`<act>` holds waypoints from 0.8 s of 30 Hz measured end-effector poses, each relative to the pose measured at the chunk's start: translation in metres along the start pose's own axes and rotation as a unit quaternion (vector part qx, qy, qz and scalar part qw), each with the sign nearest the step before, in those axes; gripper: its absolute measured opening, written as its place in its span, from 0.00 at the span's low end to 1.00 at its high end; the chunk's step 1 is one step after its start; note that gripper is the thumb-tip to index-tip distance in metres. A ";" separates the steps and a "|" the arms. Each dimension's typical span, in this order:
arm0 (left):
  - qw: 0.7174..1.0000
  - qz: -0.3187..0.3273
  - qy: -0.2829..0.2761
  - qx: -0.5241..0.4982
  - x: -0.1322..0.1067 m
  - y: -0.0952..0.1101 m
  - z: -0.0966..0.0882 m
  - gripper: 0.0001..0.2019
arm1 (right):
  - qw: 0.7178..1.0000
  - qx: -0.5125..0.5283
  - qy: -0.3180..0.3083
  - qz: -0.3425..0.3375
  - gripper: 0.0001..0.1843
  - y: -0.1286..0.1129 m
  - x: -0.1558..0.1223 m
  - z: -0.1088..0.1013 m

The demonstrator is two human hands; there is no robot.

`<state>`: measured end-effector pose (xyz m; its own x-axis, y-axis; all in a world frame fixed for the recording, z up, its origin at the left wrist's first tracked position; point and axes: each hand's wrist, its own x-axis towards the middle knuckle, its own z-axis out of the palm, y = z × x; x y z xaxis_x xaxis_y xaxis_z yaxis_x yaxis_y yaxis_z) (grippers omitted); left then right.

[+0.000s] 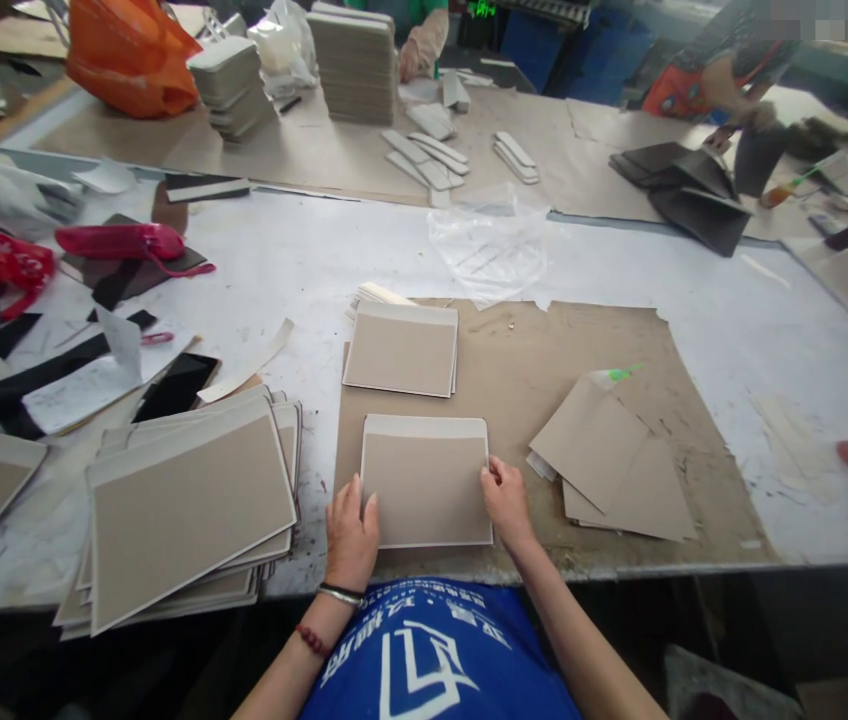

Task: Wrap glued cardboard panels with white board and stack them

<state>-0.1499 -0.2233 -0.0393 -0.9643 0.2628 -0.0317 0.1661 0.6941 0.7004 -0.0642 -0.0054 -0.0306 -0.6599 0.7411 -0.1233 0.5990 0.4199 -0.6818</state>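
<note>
A tan card with a white border [425, 482] lies flat on a brown cardboard mat [529, 370] at the table's near edge. My left hand [351, 532] rests on the card's left edge, fingers together and laid flat. My right hand [506, 500] holds the card's right edge, fingers curled onto it. A small stack of like cards [401, 348] sits just beyond. Loose brown sheets [611, 460] lie to the right of my right hand.
A large fanned pile of the same cards [184, 510] sits to the left. A black phone [178, 385], red items and scraps lie at far left. Clear plastic [490, 245] lies beyond the mat. Other people work across the table among tall card stacks [355, 62].
</note>
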 end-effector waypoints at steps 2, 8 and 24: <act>1.000 0.007 0.010 0.011 -0.002 0.003 -0.004 0.20 | 0.999 0.037 0.012 0.037 0.17 0.000 -0.002 -0.001; 0.983 -0.128 -0.014 -0.129 0.008 0.018 -0.020 0.20 | 0.980 0.162 0.018 0.110 0.16 -0.013 0.006 -0.008; 0.980 -0.118 0.035 -0.158 0.168 0.093 -0.042 0.25 | 0.989 0.144 0.033 -0.008 0.24 -0.073 0.078 -0.030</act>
<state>-0.3048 -0.1424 0.0506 -0.9819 0.0651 -0.1780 -0.1247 0.4855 0.8653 -0.1454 0.0373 0.0308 -0.6323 0.7715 -0.0699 0.4279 0.2726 -0.8617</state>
